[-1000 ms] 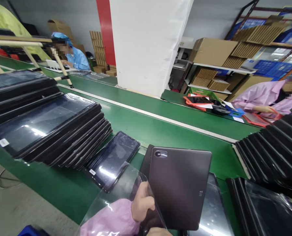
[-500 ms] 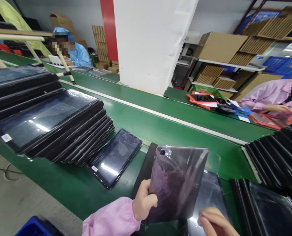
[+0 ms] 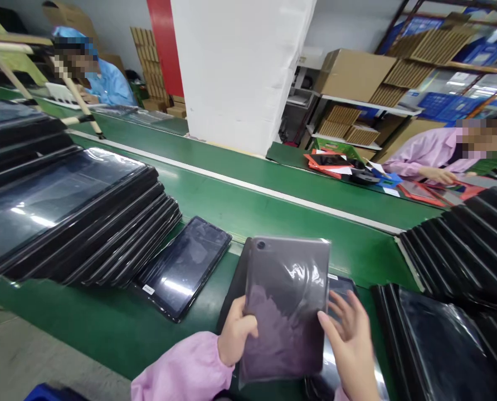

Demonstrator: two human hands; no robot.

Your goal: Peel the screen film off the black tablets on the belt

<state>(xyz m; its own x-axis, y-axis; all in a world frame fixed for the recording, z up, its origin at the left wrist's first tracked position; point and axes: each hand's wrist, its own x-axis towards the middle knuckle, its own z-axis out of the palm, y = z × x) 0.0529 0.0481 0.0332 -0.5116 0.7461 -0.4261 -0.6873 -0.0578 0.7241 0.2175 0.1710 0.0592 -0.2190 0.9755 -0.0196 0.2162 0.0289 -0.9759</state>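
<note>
A grey tablet (image 3: 288, 301) in a clear plastic sleeve is held up in front of me, its back with the camera lens facing me. My left hand (image 3: 237, 331) grips its left edge, thumb on the back. My right hand (image 3: 351, 334) is at the right edge with fingers spread; whether the thumb touches the sleeve I cannot tell. Behind the held one, a dark folder-like case (image 3: 235, 278) is partly hidden. Under my right hand lies another tablet (image 3: 332, 356), screen up. To the left, a sleeved tablet (image 3: 185, 267) rests screen up on the green bench (image 3: 198, 334).
Stacks of sleeved tablets stand left (image 3: 106, 223) and right (image 3: 449, 234). A white strip (image 3: 248, 186) runs along the bench. Across it, a person in blue (image 3: 110, 83) and one in pink (image 3: 419, 147) sit near red sleeves (image 3: 419, 192). A white pillar (image 3: 235, 72) rises behind.
The held tablet has turned to face me more squarely. My right hand has risen from below to its right edge and its fingers have spread. The view has shifted slightly right.
</note>
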